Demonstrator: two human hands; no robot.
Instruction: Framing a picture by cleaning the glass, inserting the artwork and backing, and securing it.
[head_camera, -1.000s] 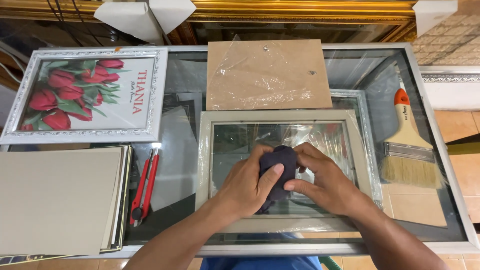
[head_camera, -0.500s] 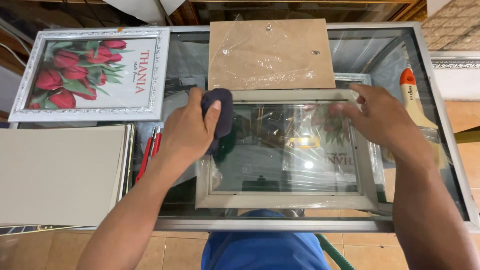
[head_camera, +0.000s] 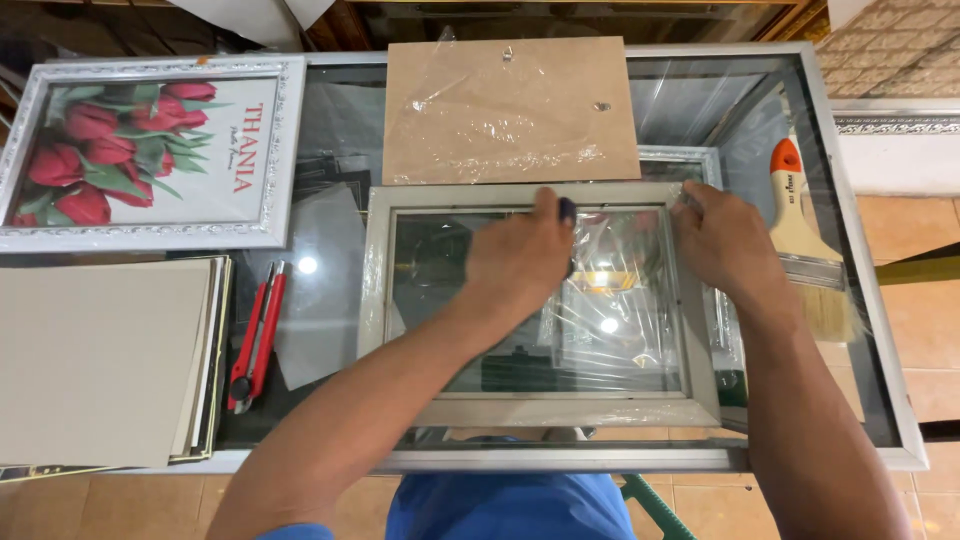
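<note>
We found the grey picture frame lying flat on the glass table, its glazed middle facing up and its lower rail close to the table's near edge. Our left hand rested on the upper part of the frame's glass, palm down, closed around a dark cloth, of which only a small tip showed past the knuckles near the top rail. Most of the cloth lay hidden under that hand.

Our right hand lay at the frame's upper right corner, fingers spread flat and pressing on the right rail and on the clear plastic film crinkled over the right half of the glass. It gripped nothing that we could see.

Just beyond the frame's top rail lay a brown backing board under wrinkled plastic. To the right of our right hand, just beside it, lay a wide paintbrush with an orange-tipped handle. To the left, well apart from our left hand, sat a red utility knife, a stack of grey cardboard sheets and a white-framed print of red tulips.
</note>
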